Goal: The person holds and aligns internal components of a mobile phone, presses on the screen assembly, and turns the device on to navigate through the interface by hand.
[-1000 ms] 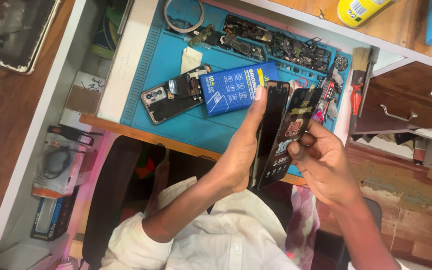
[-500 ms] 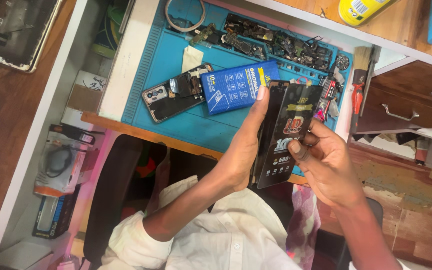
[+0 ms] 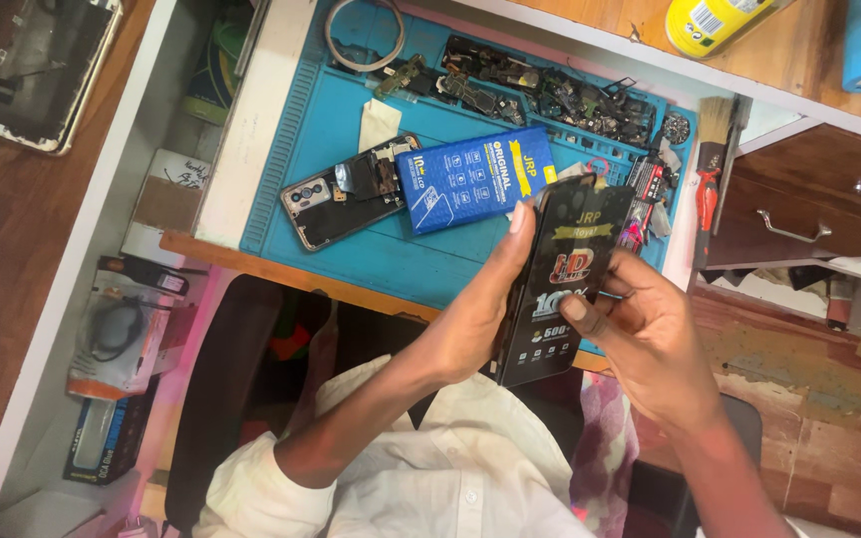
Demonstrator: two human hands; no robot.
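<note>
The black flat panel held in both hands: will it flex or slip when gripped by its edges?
The black panel looks thin and flat, so probably stiff but fragile if bent. Its glossy face suggests it may slide, yet the left hand and right hand grip opposite long edges, which likely steadies it. It seems light, since fingertips alone hold it above the blue mat.

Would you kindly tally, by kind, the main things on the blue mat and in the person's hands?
Black screen packs, held in the left hand and right hand: 1
Blue boxes: 1
Opened phones: 1
Grey rings: 1
Red-handled tools at the mat's right edge: 1
Total: 5
</note>
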